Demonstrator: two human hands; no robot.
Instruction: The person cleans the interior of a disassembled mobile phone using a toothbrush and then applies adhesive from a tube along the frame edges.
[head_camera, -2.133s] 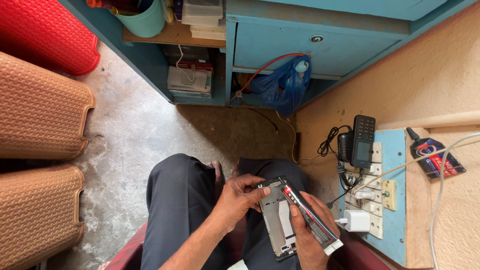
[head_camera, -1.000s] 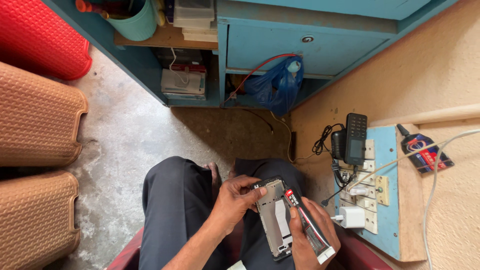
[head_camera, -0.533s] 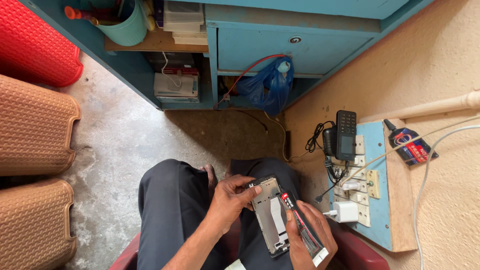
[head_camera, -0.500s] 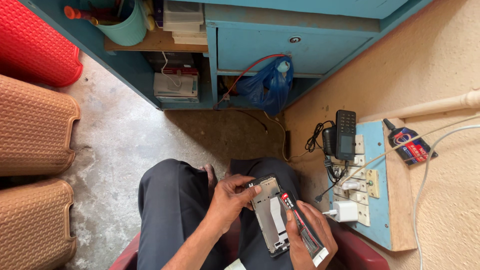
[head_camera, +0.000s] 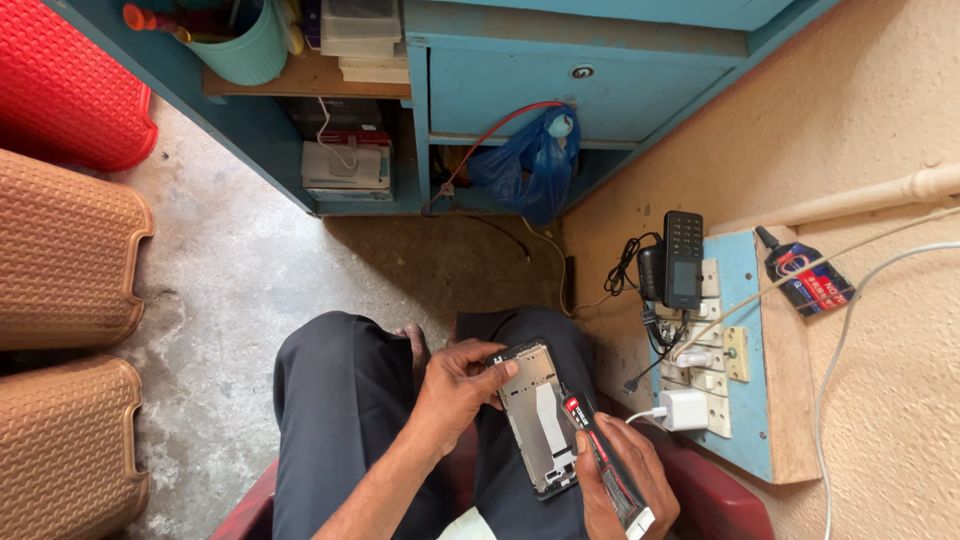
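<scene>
An opened smartphone frame (head_camera: 540, 415), back cover off and silver insides showing, lies over my lap. My left hand (head_camera: 455, 385) grips its upper left edge with fingers curled around it. My right hand (head_camera: 625, 490) supports the lower right of the phone and holds a slim red, black and grey tool (head_camera: 603, 460) laid along the phone's right side. I sit on a red seat (head_camera: 720, 495) with dark trousers (head_camera: 335, 400) below the hands.
A blue wall switchboard (head_camera: 745, 340) with sockets, a white charger (head_camera: 683, 408) and a black keypad phone (head_camera: 684, 258) is to the right. A small glue bottle (head_camera: 805, 278) rests above it. Blue cabinet (head_camera: 540, 80), blue plastic bag (head_camera: 535, 160), teal cup (head_camera: 240, 45), brown chairs (head_camera: 65, 250).
The view has drifted, so everything sits slightly lower and left in the picture. Both hands keep the same hold on the phone and tool.
</scene>
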